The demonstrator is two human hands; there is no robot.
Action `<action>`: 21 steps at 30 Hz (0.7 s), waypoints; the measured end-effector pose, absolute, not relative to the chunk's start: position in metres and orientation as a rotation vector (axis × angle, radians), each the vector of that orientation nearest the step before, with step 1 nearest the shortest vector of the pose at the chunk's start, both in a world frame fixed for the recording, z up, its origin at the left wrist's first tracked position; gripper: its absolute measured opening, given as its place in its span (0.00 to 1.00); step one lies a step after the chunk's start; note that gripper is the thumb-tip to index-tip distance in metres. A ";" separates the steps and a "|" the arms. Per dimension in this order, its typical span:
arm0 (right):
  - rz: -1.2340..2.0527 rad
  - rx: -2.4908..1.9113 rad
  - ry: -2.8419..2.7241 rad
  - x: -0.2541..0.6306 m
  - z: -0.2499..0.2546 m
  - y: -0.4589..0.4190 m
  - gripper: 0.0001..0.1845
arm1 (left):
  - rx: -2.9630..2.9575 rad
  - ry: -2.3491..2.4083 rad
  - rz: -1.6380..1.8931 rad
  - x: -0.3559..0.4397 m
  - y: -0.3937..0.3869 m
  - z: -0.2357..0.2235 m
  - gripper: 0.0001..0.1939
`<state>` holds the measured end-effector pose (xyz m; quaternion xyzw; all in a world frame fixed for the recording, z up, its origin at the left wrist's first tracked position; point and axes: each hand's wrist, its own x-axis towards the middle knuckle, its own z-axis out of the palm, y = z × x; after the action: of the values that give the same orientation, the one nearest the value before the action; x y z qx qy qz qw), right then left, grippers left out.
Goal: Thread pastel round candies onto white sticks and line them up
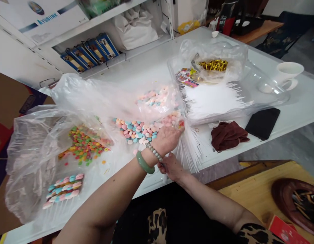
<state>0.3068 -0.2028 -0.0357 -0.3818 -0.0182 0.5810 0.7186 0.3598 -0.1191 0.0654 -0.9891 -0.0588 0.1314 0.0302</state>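
Two bare hands come together near the edge of the counter (299,105), the left one crossing above the right. The left hand (169,137) stretches over the near end of the loose white sticks (191,150), its fingertips beside a small red-and-yellow item (181,124); whether it grips that item, I cannot tell. A beaded bracelet (154,152) and a green bangle (145,163) circle that wrist. The right hand (172,166) is narrow, its fingers curled in, but what they hold is hidden.

Just left of the hands lies a pile of pastel candies (140,130), pink, blue, white and orange, partly under clear plastic. Farther left, small multicoloured pieces (87,144) spill from a clear bag (27,142), and several candy-loaded sticks (64,191) lie side by side in front of it. Beyond the right hand, a clear tray (200,120) bears a thick stack of white sticks (215,101) and a bag of gold strips (214,65). A brown cloth (229,135) lies near the tray, next to a flat black item (263,122).
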 end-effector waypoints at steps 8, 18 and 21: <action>1.283 -0.835 -0.068 0.307 -0.033 -0.205 0.08 | -3.194 -0.127 0.433 0.358 -0.106 0.067 0.28; 1.260 -0.866 -0.053 0.304 -0.041 -0.202 0.07 | -3.251 -0.559 0.048 0.381 -0.126 0.065 0.14; 1.267 -0.862 -0.045 0.304 -0.039 -0.201 0.09 | -3.221 -0.509 0.068 0.386 -0.117 0.052 0.14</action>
<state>0.3041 -0.2014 -0.0391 -0.3900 -0.0205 0.5731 0.7205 0.3856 -0.1168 0.0524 -0.9857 -0.1559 0.0207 -0.0601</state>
